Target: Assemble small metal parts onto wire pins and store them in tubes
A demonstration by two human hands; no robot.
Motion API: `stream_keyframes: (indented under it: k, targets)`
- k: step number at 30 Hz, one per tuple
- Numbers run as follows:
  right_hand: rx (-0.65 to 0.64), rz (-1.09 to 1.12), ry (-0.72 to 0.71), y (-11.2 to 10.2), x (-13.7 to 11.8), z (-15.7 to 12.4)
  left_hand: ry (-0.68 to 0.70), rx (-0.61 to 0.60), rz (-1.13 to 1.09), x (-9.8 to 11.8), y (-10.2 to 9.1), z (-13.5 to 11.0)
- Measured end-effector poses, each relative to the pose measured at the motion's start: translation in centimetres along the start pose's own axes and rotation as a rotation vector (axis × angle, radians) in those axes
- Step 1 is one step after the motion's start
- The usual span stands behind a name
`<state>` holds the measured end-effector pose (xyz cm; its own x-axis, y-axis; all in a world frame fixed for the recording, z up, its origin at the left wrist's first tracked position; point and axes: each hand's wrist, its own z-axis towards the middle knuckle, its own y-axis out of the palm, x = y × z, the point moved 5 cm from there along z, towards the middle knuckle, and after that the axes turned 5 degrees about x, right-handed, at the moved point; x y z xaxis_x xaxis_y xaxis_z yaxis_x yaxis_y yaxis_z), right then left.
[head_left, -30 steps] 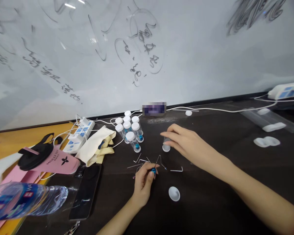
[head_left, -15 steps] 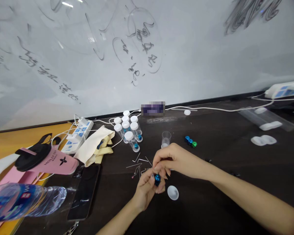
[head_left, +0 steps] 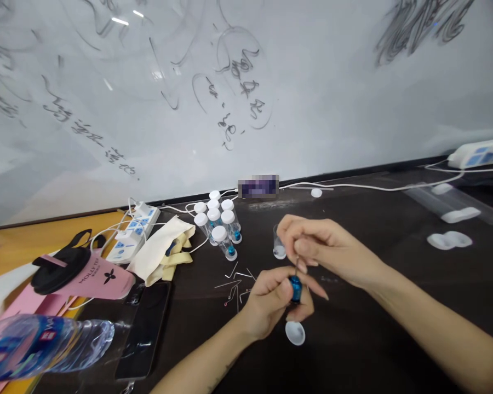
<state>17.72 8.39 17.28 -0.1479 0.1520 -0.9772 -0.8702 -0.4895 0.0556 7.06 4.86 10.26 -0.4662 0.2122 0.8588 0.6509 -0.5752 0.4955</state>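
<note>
My left hand [head_left: 271, 303] is closed around a small shiny blue metal piece [head_left: 296, 288], held upright between thumb and fingers. Above it, my right hand [head_left: 312, 241] pinches a thin metal rod [head_left: 297, 266] that runs down to the top of the blue piece. The rod's upper end is hidden by the fingers. Just behind the right hand stands a clear plastic tube [head_left: 278, 250], partly covered. A white round cap [head_left: 295, 332] lies below the left hand. Several thin bent metal keys and pins [head_left: 233, 283] are scattered left of the hands.
White-capped clear tubes [head_left: 219, 234] with blue pieces stand in a group at the back. To the left are a cloth pouch [head_left: 154, 249], power strip [head_left: 125, 246], pink cup [head_left: 107, 276], phone [head_left: 143, 334] and water bottle [head_left: 45, 347]. White caps [head_left: 449, 239] lie at right.
Both hands have moved right. My right hand has risen off the blue piece, so the thin rod between them now shows. The blue and green pieces at right are now hidden behind the right hand.
</note>
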Motion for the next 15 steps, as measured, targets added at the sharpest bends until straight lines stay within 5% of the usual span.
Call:
stream_keyframes:
  k: [4, 10, 15]
  targets:
    - [0.131, -0.09, -0.186, -1.4, -2.2, -0.5, 0.011, 0.014, 0.141, 1.4, 0.3, 1.9]
    - [0.362, -0.372, -0.304, -2.8, -3.2, -0.6, 0.372, 0.538, 0.5, 4.4, -5.4, 2.1]
    - [0.469, -0.703, -0.336, -3.6, -3.7, -0.9, 0.347, 0.6, 0.621, 2.7, -7.4, 2.8]
